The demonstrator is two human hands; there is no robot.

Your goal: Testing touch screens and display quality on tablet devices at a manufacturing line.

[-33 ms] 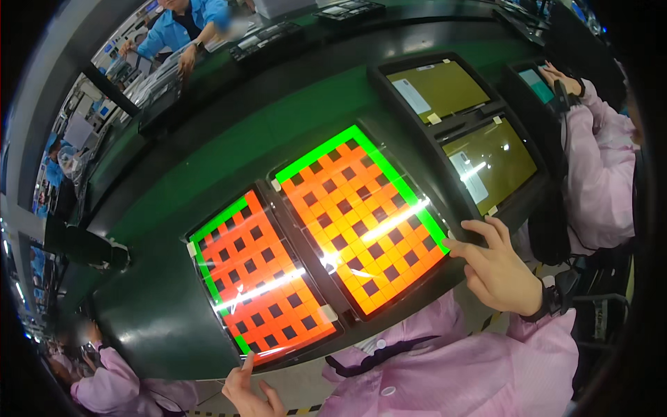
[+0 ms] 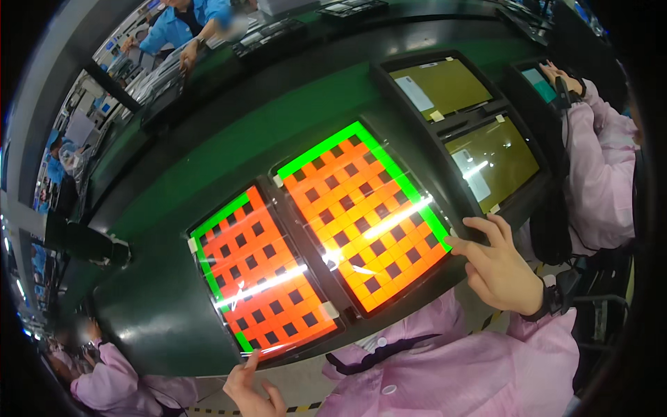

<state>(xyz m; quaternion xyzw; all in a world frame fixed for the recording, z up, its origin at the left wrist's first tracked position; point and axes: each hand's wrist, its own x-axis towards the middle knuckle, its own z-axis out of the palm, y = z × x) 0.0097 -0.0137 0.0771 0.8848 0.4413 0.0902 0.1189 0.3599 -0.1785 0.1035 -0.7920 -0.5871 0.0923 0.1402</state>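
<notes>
A long dark green workbench point(image 2: 229, 149) curves across the view in front of you, and everything else sits on or around it. Set into its near edge are two tilted display panels showing an orange and black checker pattern with green borders: the right panel point(image 2: 361, 212) is the larger in view, and the left panel point(image 2: 260, 274) lies just beside it, with a dark frame strip between them and a bright streak of reflected light across both. Farther right along the bench are two more panels with dull olive screens point(image 2: 490, 160), and a person in a pink sleeve point(image 2: 601, 174) works at the far one. Across the bench, at its far side, a person in blue point(image 2: 184, 24) leans over trays. Your right hand point(image 2: 497, 267) rests at the right panel's lower right edge, loosely open with fingers bent, the fingertips touching the frame and gripping nothing. Your left hand point(image 2: 250, 389) comes up below the left panel, its forefinger raised and touching that panel's bottom edge; it holds nothing.
</notes>
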